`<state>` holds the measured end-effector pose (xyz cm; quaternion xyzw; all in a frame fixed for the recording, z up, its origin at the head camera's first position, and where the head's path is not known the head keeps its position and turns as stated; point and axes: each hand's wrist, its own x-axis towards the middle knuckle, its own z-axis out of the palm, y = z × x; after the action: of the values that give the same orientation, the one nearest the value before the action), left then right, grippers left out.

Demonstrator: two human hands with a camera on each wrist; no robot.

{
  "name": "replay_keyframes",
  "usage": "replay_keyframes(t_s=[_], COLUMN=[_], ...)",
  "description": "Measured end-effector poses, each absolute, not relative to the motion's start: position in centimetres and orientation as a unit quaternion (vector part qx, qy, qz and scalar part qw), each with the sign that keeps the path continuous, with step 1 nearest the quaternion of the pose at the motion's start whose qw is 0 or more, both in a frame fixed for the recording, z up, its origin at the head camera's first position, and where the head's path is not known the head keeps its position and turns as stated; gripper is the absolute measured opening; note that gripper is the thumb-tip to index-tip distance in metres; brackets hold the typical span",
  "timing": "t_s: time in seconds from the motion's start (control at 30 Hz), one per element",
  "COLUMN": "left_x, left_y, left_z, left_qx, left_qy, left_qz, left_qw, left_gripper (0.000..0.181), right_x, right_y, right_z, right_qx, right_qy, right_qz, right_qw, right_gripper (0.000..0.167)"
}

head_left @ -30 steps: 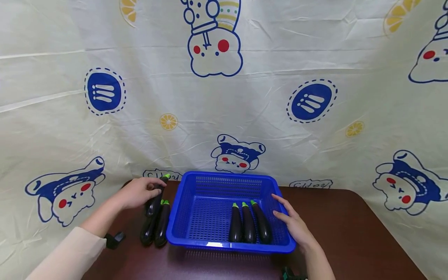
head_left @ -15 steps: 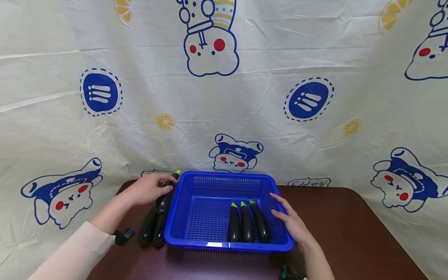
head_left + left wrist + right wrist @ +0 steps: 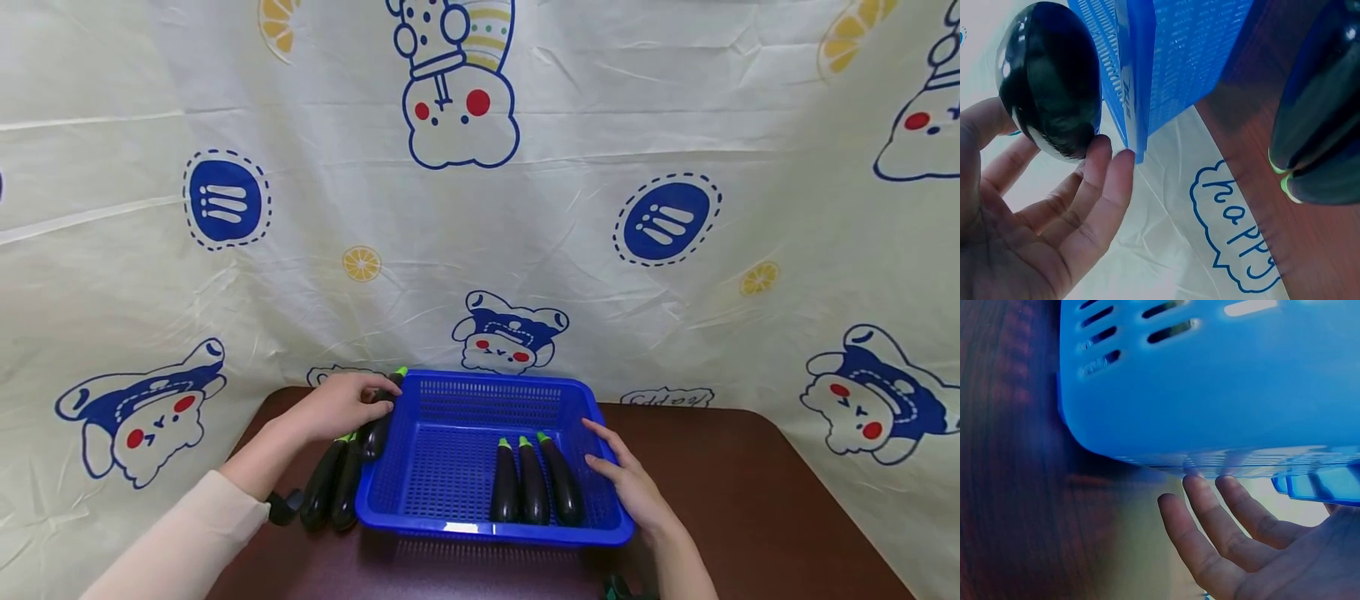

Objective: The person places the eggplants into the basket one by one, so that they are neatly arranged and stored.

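Note:
My left hand holds an eggplant by its upper part, at the left rim of the blue basket. In the left wrist view the fingers and thumb of the left hand are round that eggplant, beside the basket wall. Three eggplants lie side by side in the basket's right half. My right hand rests at the basket's right side; in the right wrist view its extended fingers touch the blue wall.
Two more eggplants lie on the brown table just left of the basket, stems away from me. A printed cloth hangs behind the table. Dark wrist gear shows below each hand.
My left hand has moved right with its eggplant, from above the other two eggplants to the basket's left rim. The right hand and the basket have stayed in place.

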<state>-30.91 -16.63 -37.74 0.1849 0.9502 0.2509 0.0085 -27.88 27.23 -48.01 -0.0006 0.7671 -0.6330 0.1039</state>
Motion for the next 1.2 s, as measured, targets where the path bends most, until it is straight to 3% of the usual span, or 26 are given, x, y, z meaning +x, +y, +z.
replay_keyframes(t_s=[0.3,1.2], left_x=[-31.0,-30.9], left_y=[-15.8,-12.1], left_z=[-38.4,-40.2], left_qx=[0.173,0.202], left_qy=[0.95,0.948], left_qz=[0.257,0.246], left_qw=[0.036,0.028], left_gripper=[0.029,0.023], right_x=[-28.0,-27.8], right_y=[26.9,27.2], right_z=[-48.3,-48.1], right_qx=[-0.001,-0.001], right_qy=[0.767,0.758], right_qz=[-0.633,-0.646], right_qw=[0.105,0.094], right_gripper=[0.054,0.054])
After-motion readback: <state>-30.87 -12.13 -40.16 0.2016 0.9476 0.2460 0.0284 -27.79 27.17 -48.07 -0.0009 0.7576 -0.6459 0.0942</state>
